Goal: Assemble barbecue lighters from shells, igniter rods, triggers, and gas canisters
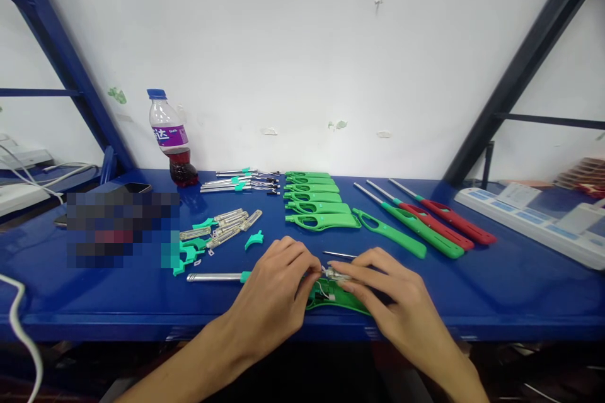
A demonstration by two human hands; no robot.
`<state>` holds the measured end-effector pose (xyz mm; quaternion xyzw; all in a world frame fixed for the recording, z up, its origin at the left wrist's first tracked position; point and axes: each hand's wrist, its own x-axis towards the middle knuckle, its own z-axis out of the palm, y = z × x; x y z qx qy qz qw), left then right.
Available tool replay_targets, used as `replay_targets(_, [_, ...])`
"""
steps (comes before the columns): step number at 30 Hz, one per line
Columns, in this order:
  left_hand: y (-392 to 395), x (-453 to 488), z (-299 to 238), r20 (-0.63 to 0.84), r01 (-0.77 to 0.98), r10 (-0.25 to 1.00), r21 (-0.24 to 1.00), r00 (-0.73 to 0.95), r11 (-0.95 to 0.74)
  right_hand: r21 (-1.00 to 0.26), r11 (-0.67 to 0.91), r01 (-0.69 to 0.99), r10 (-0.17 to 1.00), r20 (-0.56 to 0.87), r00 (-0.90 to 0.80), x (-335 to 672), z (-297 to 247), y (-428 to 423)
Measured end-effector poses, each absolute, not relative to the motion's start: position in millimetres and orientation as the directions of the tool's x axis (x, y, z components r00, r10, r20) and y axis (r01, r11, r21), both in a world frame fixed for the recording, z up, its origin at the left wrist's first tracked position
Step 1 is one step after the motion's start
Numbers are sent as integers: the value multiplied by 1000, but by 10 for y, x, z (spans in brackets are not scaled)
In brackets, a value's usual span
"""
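Note:
Both hands meet at the front edge of the blue table over an opened green lighter shell. My left hand has its fingers curled and pinched on the small metal and clear inner part that lies in the shell. My right hand pinches the same part from the other side, its palm covering the shell's right end. A metal tube with a green collar lies just left of my left hand. A thin metal rod rests just beyond the fingers.
Behind the hands lie a stack of green handle shells, finished green and red long lighters, loose metal tubes and green triggers, and a bundle of tube assemblies. A drink bottle stands at the wall. A white power strip lies right.

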<state>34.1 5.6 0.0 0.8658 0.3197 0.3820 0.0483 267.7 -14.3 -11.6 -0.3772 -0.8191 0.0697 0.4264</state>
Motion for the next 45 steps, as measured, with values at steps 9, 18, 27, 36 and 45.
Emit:
replay_targets(9, [57, 345, -18, 632, 527, 559, 266, 536, -807, -446, 704, 553, 687, 625, -370, 2672, -102, -150])
replay_targets(18, [59, 338, -17, 635, 525, 536, 231, 557, -819, -444, 700, 560, 697, 594, -401, 2685, -106, -145])
replay_targets(27, [51, 338, 14, 666, 502, 552, 296, 502, -813, -465, 690, 555, 683, 673, -284, 2625, -94, -174])
replay_targets(36, [21, 346, 32, 655, 498, 561, 309, 506, -810, -486, 655, 579, 714, 650, -262, 2625, -75, -179])
replay_targets(45, [27, 345, -10, 669, 491, 482, 196, 566, -849, -503, 632, 590, 746, 600, -288, 2644, -99, -189])
